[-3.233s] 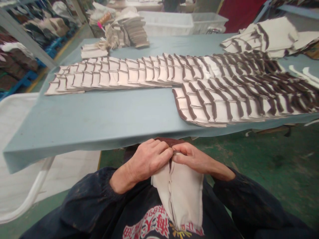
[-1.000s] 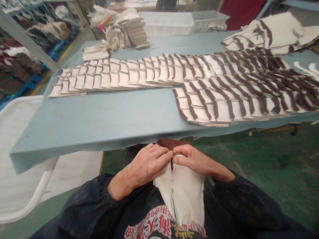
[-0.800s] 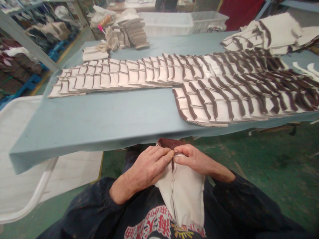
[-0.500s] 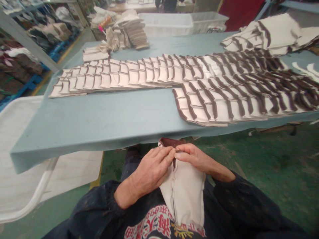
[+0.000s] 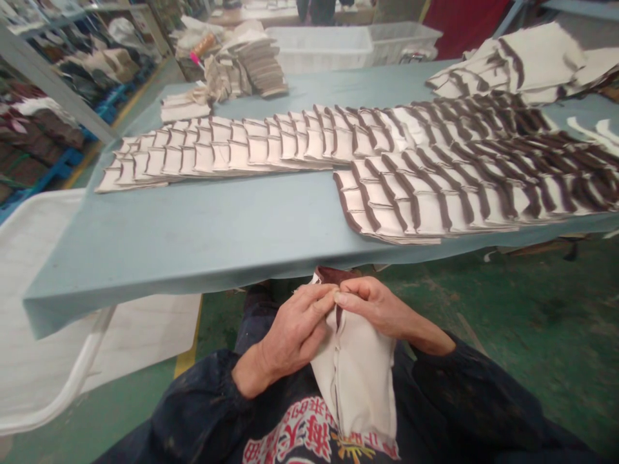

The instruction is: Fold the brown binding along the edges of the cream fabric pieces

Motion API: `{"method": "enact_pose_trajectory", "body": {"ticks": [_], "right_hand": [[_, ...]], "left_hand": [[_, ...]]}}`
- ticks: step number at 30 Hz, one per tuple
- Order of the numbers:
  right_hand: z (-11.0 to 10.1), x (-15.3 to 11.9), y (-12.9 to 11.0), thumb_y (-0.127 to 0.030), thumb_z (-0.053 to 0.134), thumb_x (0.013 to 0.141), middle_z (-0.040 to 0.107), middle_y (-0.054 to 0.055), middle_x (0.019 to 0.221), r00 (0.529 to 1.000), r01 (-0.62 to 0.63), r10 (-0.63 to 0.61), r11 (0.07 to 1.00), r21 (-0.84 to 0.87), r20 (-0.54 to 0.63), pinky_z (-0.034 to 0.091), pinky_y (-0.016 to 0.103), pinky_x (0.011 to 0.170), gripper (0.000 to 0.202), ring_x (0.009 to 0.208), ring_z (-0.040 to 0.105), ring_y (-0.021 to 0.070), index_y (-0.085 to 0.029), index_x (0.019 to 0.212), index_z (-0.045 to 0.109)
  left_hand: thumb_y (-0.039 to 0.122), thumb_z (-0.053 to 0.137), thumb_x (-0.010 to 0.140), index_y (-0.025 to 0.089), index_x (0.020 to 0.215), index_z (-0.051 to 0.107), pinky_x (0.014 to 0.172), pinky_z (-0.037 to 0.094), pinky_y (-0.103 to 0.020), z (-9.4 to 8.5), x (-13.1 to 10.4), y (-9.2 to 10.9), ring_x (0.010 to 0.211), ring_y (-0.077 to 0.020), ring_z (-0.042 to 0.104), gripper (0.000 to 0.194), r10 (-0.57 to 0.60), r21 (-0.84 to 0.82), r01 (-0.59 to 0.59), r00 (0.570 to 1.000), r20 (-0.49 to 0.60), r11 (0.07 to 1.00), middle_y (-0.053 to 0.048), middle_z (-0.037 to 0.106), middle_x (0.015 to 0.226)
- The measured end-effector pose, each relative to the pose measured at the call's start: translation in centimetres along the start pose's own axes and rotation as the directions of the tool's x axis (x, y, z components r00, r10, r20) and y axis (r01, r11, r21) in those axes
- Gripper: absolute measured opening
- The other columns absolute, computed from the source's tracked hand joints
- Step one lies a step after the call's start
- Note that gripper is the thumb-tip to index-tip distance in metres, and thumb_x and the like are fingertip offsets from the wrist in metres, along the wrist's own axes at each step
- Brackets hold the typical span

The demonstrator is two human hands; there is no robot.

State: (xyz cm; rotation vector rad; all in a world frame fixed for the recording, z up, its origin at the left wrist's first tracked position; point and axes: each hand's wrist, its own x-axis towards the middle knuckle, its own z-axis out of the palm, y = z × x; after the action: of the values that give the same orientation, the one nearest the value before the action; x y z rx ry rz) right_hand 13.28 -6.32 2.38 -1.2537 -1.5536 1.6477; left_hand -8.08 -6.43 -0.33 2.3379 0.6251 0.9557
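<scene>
A cream fabric piece [image 5: 367, 374] with a brown inner edge and a seam down its front hangs before my body, below the table's near edge. My left hand [image 5: 300, 328] is closed on its upper rim, fingertips pinching the edge. Right against it, my right hand [image 5: 382, 309] pinches the same rim between thumb and bent fingers. The fingertips of both hands meet at the top of the seam. What lies exactly between them is hidden.
A table with a blue-green cover [image 5: 217, 225] bears overlapping rows of cream pieces with brown edges [image 5: 406, 193]. Stacked fabric [image 5: 261, 61] and white plastic bins [image 5: 319, 48] stand at the back. A white cart [image 5: 43, 258] is at the left. A person [image 5: 316, 9] is partly visible beyond.
My left hand has shifted slightly right and my right hand slightly left along the rim. Both still pinch the fabric piece, which hangs almost unmoved.
</scene>
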Motion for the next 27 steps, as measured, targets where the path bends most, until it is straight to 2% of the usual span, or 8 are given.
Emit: {"method": "enact_pose_trajectory", "body": {"ticks": [8,13,19,23,27], "right_hand": [[0.2,0.0,-0.6,-0.053,0.056,0.093,0.028,-0.006,0.062,0.995,0.100,-0.101,0.990,-0.098,-0.008,0.023,0.026,0.051,0.049,0.057,0.027,0.0102,-0.022,0.061,0.033],[0.2,0.0,-1.6,-0.039,0.054,0.091,0.030,-0.005,0.061,0.989,0.146,-0.144,0.971,-0.191,0.022,0.024,0.026,0.052,0.040,0.056,0.029,0.0103,-0.023,0.061,0.032],[0.1,-0.4,-3.4,-0.026,0.053,0.087,0.030,-0.006,0.057,0.952,0.299,-0.297,0.852,-0.431,0.073,0.020,0.029,0.052,0.034,0.052,0.027,0.0088,-0.022,0.059,0.033],[0.1,-0.7,-4.0,-0.024,0.052,0.085,0.033,-0.006,0.055,0.933,0.326,-0.358,0.785,-0.526,0.044,0.021,0.029,0.052,0.031,0.051,0.028,0.0091,-0.021,0.059,0.035],[0.3,-0.8,-3.8,-0.024,0.054,0.084,0.040,-0.005,0.055,0.926,0.311,-0.376,0.753,-0.580,0.009,0.022,0.029,0.054,0.028,0.051,0.033,0.0095,-0.021,0.060,0.041]], "left_hand": [[0.008,0.044,0.099,0.020,0.141,0.053,0.096,0.059,-0.045,0.1,0.3,0.0,0.117,-0.0251,0.066,0.045,0.023,-0.061,-0.028,0.995,-0.093,0.998,-0.016,0.069,0.127],[0.008,0.047,0.097,0.019,0.126,0.059,0.093,0.056,-0.042,-1.0,1.3,0.0,0.104,-0.0218,0.069,0.033,0.014,-0.044,-0.019,0.993,-0.116,0.999,-0.011,0.074,0.112],[0.010,0.046,0.086,0.018,0.110,0.060,0.098,0.050,-0.047,-3.4,3.9,-0.2,0.100,-0.0227,0.067,0.028,0.074,-0.038,-0.074,0.997,0.012,0.997,-0.008,0.073,0.102],[0.016,0.048,0.087,0.018,0.098,0.059,0.091,0.051,-0.043,-4.8,5.1,-0.1,0.090,-0.0220,0.064,0.016,0.083,-0.046,-0.078,0.989,0.123,0.996,-0.008,0.071,0.092],[0.019,0.046,0.087,0.020,0.085,0.055,0.078,0.049,-0.038,-5.3,5.2,0.0,0.076,-0.0201,0.058,0.010,0.053,-0.050,-0.044,0.978,0.203,0.998,-0.005,0.067,0.078]]}}
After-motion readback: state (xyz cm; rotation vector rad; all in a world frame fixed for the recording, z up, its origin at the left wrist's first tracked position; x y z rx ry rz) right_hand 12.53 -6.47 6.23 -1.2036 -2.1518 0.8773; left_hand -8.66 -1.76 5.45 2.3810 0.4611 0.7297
